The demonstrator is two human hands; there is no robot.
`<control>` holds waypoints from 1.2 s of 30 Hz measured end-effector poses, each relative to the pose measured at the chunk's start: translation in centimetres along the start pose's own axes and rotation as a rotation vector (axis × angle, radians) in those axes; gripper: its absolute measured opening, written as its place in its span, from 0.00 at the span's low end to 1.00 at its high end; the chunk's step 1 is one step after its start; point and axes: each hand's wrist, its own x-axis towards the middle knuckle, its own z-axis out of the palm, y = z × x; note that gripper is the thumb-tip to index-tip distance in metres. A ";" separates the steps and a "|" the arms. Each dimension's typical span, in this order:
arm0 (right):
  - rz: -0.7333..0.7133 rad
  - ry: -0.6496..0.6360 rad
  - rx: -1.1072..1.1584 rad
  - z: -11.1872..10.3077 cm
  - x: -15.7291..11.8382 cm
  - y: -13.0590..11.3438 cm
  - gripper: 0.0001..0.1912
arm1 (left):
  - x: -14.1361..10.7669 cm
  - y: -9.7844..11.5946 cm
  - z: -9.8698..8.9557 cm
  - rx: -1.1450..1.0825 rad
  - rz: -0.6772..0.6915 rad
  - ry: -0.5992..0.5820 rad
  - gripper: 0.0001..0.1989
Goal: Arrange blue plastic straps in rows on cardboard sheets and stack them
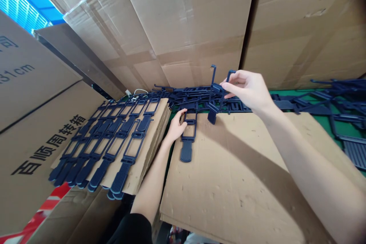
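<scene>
My right hand [248, 88] holds up a dark blue plastic frame [212, 116], pinched at its side between thumb and fingers. That piece hangs tilted above the far edge of a cardboard sheet [228, 183]. On the sheet's far left corner lies a second plastic frame with a ribbed tab [186, 151], the tab toward me. My left hand [177, 126] grips this frame's upper left side, thumb over it and fingers curled at the edge. Behind both hands runs a heap of similar dark blue frames [194, 94].
On the left, a cardboard stack [133, 185] carries overlapping rows of the same frames [121, 175]. A printed carton [42, 129] stands beyond it. Large cartons [194, 19] wall off the back. More loose frames [350, 120] lie on a green surface [321, 122] at right.
</scene>
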 end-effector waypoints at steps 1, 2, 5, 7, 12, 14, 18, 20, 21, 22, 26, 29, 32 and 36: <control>-0.002 -0.018 0.001 0.2 -0.1 0.0 0.09 | -0.1 0.4 -0.1 0.034 0.024 0.003 0.30; -0.004 -0.034 0.002 0.4 -0.1 0.0 0.09 | -0.1 0.9 -0.3 0.077 0.055 0.009 0.30; 0.007 -0.070 -0.004 0.8 -0.3 -0.3 0.11 | -0.4 2.5 -0.7 0.166 0.173 0.013 0.25; 0.014 -0.090 -0.024 1.3 -0.6 -0.6 0.12 | -0.5 3.5 -0.7 0.110 0.222 -0.019 0.23; -0.115 -0.204 -0.175 4.0 -2.4 -1.3 0.10 | -0.9 4.5 0.1 -0.218 0.207 -0.143 0.44; -0.210 -0.286 -0.249 5.3 -3.3 -1.6 0.08 | -1.2 4.5 0.5 -0.269 0.196 -0.156 0.47; -0.325 -0.362 -0.283 7.0 -4.7 -1.3 0.04 | -1.6 4.3 0.8 -0.261 0.173 -0.101 0.41; -0.346 -0.400 -0.276 7.3 -5.0 -0.9 0.03 | -1.6 4.2 0.8 -0.253 0.132 -0.056 0.36; -0.357 -0.428 -0.278 7.4 -5.0 -0.7 0.04 | -1.6 4.2 0.8 -0.259 0.103 -0.038 0.33; -0.367 -0.457 -0.285 7.4 -5.0 -0.5 0.04 | -1.5 4.1 0.8 -0.270 0.076 -0.025 0.30; -0.364 -0.485 -0.341 6.8 -4.4 -0.4 0.08 | -1.0 3.9 0.6 -0.356 -0.001 -0.027 0.25; -0.306 -0.380 -0.382 5.9 -3.7 -0.7 0.08 | -0.9 4.1 0.3 -0.530 -0.071 -0.054 0.24; -0.179 -0.279 -0.368 5.4 -3.2 -0.7 0.08 | -1.1 4.5 -0.1 -0.650 -0.090 -0.102 0.22; 0.089 -0.420 -0.172 5.7 -3.2 -0.6 0.13 | -1.5 5.1 -0.4 -0.655 -0.146 -0.266 0.17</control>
